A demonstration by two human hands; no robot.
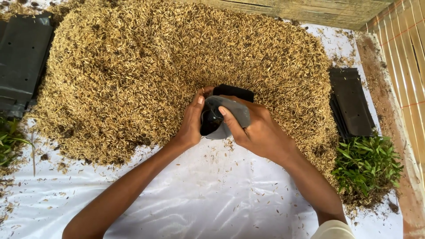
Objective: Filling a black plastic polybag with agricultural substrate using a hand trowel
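Your left hand and your right hand meet just above the middle of the view, both clamped on a small black plastic bag. Your left grip pinches the bag's rim at its 9 o'clock side, thumb on top. Your right grip wraps the bag from 3 o'clock, the thumb pressed over the grey-shining upper fold and the other fingers curled behind. The bag's mouth is held open between the two hands and shows dark inside; what it holds, if anything, cannot be told.

The bag sits at the near edge of a big heap of rice husk, which spreads from 9 o'clock through 12 to 3 o'clock of your hands. The bag's far end touches the heap. Under everything lies a white plastic sheet, bare at 6 o'clock apart from scattered husk bits.

At 3 o'clock, well apart from your hands, a stack of flat black bags lies beside the heap. Just below it, at 4 o'clock, is a bundle of green seedlings. Another stack of black bags lies at 10 o'clock, on the far left edge. A few green leaves show at 9 o'clock. A wooden slat wall runs along the right.
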